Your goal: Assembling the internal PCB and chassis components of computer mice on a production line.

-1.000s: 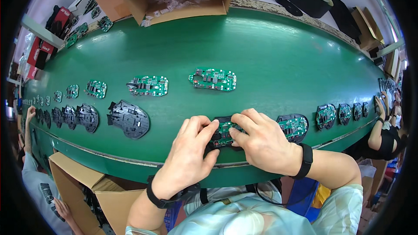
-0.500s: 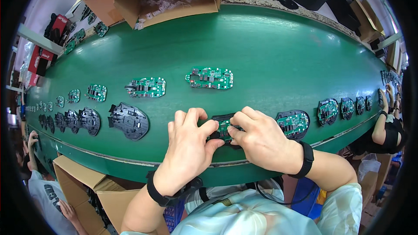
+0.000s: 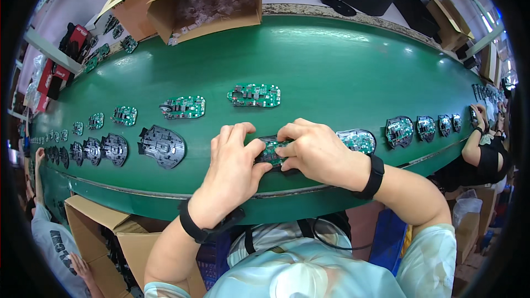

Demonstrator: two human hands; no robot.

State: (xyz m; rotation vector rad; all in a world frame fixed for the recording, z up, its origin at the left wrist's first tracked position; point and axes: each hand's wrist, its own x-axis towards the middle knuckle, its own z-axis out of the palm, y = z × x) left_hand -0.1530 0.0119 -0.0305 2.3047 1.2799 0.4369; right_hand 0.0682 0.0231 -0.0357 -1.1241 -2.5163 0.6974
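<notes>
A green circuit board (image 3: 269, 153) lies in a black mouse base shell near the front edge of the green belt, both partly covered by my fingers. My left hand (image 3: 229, 160) grips its left side, thumb at the near edge and forefinger at the far edge. From the right, my right hand (image 3: 317, 152) has its thumb and fingers closed on the board's right part. Just beyond my right hand is another mouse base with a board (image 3: 358, 140), partly hidden. Left of my hands lies a bare black mouse base shell (image 3: 162, 147).
Ahead lies a loose circuit board (image 3: 255, 95); another with a wheel (image 3: 184, 107) leads a row leftward, beside more shells (image 3: 114, 149). Filled bases (image 3: 399, 132) line the right. A carton of small clear parts (image 3: 207, 8) stands at the back. Co-workers (image 3: 483, 152) sit at both ends.
The view has shifted slightly, so the belt and parts sit differently in the picture. Both my hands stay on the same board and shell, with only small finger movement.
</notes>
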